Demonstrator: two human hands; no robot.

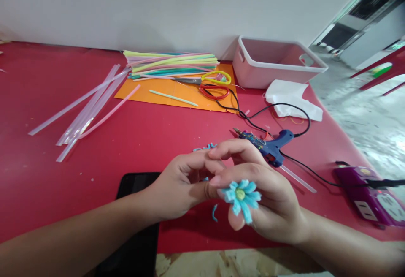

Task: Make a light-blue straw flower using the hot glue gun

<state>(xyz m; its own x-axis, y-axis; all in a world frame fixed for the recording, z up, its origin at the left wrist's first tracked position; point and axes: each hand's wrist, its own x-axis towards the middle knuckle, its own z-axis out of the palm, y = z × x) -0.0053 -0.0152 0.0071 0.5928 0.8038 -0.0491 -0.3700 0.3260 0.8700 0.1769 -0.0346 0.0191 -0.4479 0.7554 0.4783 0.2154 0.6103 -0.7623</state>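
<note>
A light blue pipe-cleaner flower [240,195] with a yellow-green centre faces me, its petals spread. My right hand [268,196] is closed on it from behind, thumb below and fingers above. My left hand [186,184] is curled in a pinch right beside it, touching the right hand's fingers; what lies between its fingertips is hidden. Small blue pipe-cleaner scraps [205,146] lie behind the hands. One curved blue scrap [214,213] rests on the red tabletop [152,142] below them.
A glue gun [274,146] with black cord lies to the right, near a purple power strip [368,194]. Scissors [196,81] and pipe cleaners [171,63] rest on orange paper [142,93]. Glue sticks [91,108], a pink bin [259,72], white paper [291,99] and a black phone-like slab [136,230] surround.
</note>
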